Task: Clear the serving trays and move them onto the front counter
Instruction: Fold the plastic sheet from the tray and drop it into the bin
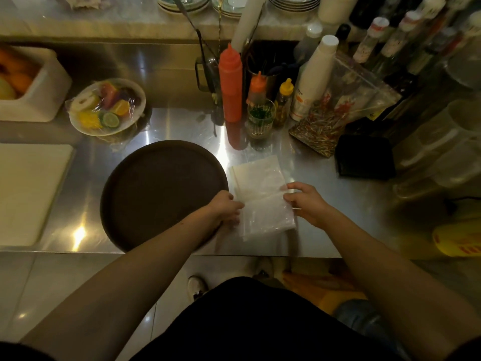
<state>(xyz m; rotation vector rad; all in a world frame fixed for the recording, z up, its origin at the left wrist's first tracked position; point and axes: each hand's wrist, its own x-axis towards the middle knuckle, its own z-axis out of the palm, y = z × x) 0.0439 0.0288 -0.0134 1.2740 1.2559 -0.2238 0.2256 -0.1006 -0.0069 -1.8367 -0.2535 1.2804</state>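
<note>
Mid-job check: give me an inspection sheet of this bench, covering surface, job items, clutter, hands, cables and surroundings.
Surface: shiny steel counter, bare between items.
Job's things: round dark brown serving tray, nothing on it, near the counter's front edge; clear plastic packet of white napkins beside it on the right.
Clutter: cling-wrapped plate of cut fruit, tall red squeeze bottle, bag of toothpicks, white cutting board.
Hands: left hand and right hand each grip a side of the packet.
Cables: nothing seen.
Surroundings: stacked plates on the raised back ledge; tiled floor below.
</note>
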